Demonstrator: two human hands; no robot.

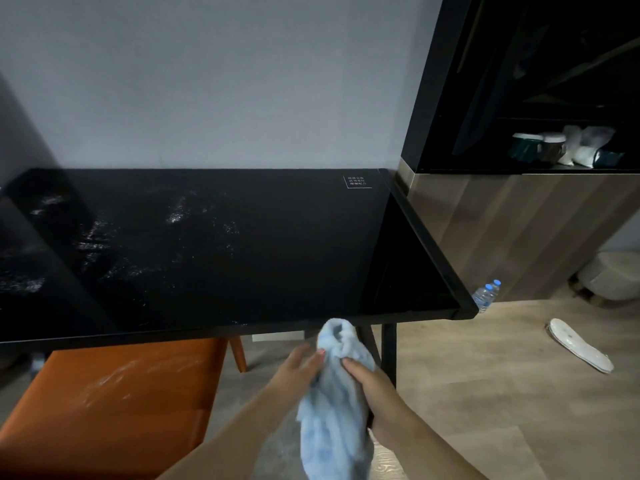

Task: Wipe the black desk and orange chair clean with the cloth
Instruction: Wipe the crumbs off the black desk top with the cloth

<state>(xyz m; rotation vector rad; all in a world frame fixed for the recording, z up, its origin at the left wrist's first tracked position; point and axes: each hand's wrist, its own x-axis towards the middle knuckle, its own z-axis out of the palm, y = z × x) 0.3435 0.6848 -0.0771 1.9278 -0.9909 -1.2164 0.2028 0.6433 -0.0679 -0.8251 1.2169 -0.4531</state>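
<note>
The right hand grips the pale blue cloth, fingers curled round its right side, while the left hand rests against the cloth's left side with fairly straight fingers, fingertips touching the fabric. The cloth is bunched and crumpled, its top gathered into a rounded knob just below the desk's near edge, and its loose lower part hangs down between the two forearms.

Beyond the hands stands the black desk, glossy and dark, pushed against a grey wall. White powdery smears streak its left and middle parts; the right part looks unmarked, with a small white-lined label near the far right corner. Under the desk's near left edge sits the orange chair, its seat streaked with whitish marks.

On the wooden floor to the right lie two water bottles with blue caps and a white slipper. A dark shelf unit at the far right holds cups.
</note>
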